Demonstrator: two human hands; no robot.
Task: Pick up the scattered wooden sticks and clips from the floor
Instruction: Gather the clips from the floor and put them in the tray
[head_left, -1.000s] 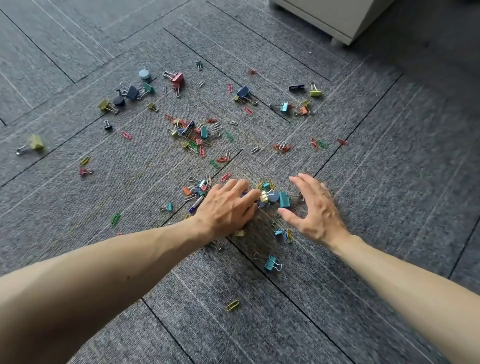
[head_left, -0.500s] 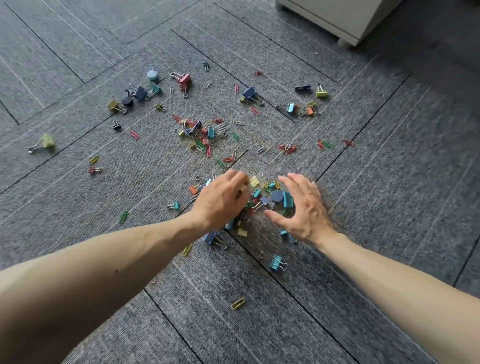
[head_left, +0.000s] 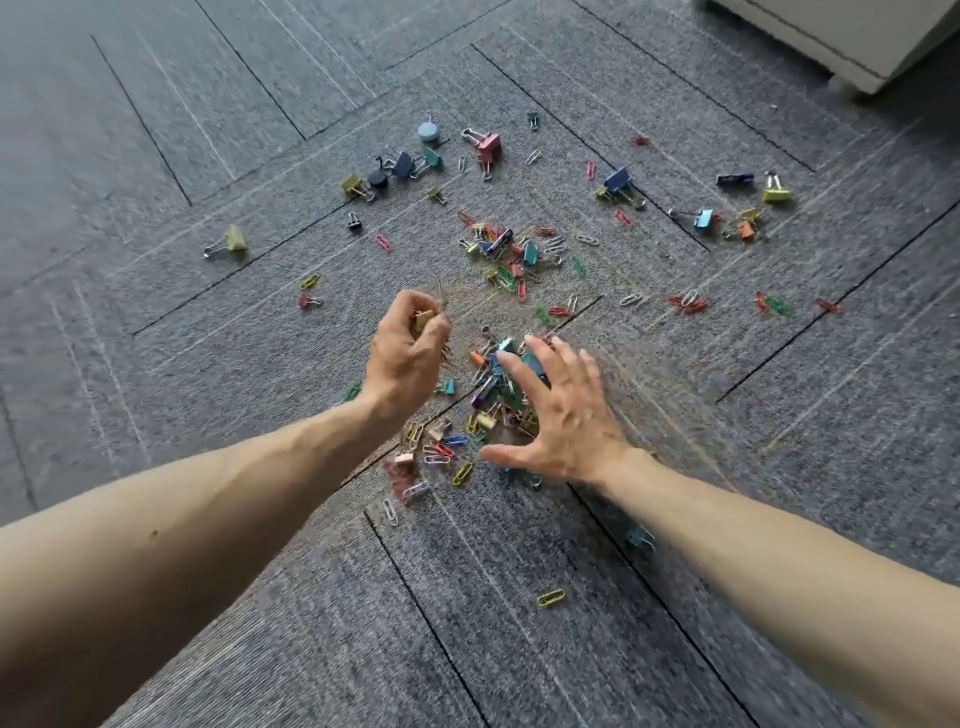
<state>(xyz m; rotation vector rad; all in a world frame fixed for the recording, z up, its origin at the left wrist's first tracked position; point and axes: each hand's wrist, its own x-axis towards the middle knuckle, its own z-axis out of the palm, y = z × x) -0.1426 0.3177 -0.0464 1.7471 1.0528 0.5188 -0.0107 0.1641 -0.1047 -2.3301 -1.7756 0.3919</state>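
Since the earlier frame the left hand has lifted off the carpet and drawn back to the left, and the right hand has slid further over the heap. Seen from the head camera, the left hand is now balled into a fist above the floor, gripping a handful of clips that show between the thumb and the curled fingers. The right hand is open, fingers spread wide and the thumb stretched out toward the person, and it lies palm down on the right side of the pile of clips; the pile sits between the two hands and partly under the right palm. Beyond the hands a second cluster of clips lies on the grey carpet tiles, well apart from the pile. Farther still, single pieces are strewn about: a pink binder clip, a blue binder clip to its right, and an olive binder clip off alone on the left. A yellow paper clip lies by itself near the person, between the forearms. A pale cabinet stands at the top right corner.
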